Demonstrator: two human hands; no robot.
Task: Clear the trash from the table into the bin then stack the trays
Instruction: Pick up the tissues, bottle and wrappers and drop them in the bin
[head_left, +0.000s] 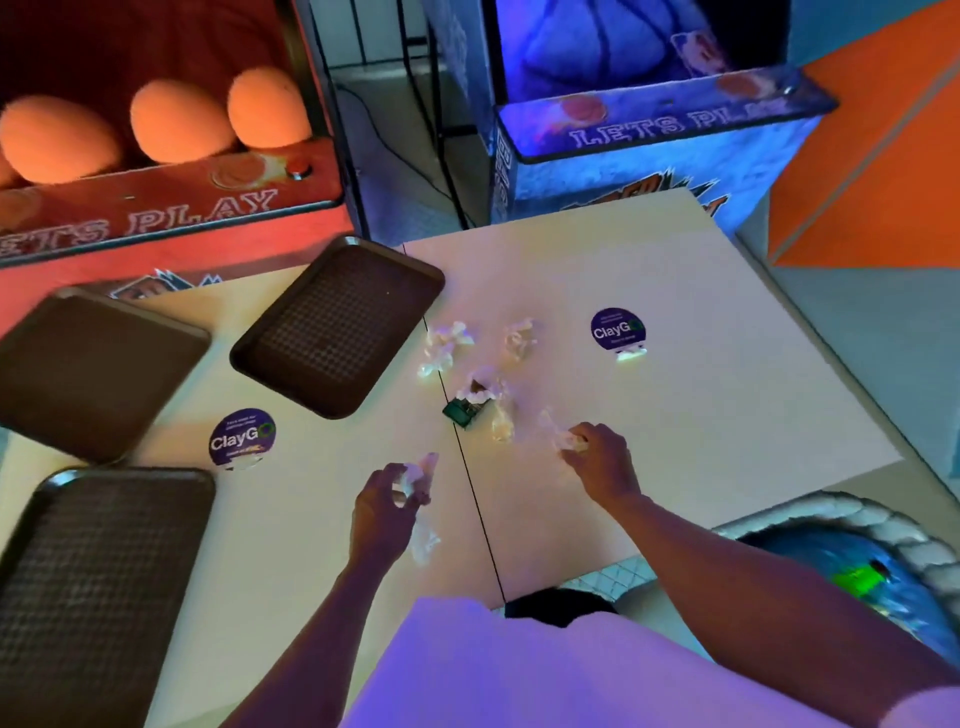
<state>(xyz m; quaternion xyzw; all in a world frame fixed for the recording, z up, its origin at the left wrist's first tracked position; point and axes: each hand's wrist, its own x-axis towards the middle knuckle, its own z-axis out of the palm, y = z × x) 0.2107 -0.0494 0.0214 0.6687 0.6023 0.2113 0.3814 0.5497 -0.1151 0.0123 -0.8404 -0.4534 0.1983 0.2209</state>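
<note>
A person leans over a pale table (701, 415). The left hand (387, 506) curls its fingers round a crumpled clear wrapper (418, 480) at the near middle. The right hand (605, 457) pinches a crumpled paper (571, 444) on the tabletop, fingers bent. Just beyond both hands lies the loose trash (447, 340), white scraps with a green packet (462, 413) among them. Three brown trays sit apart on the left: far tray (343, 327), left tray (88, 374), near tray (88, 582). The bin (857, 514) stands at the near right, off the table's edge.

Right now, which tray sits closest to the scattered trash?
The middle tray, beside the table seam; the far-left tray and near-left tray lie farther away.
</note>
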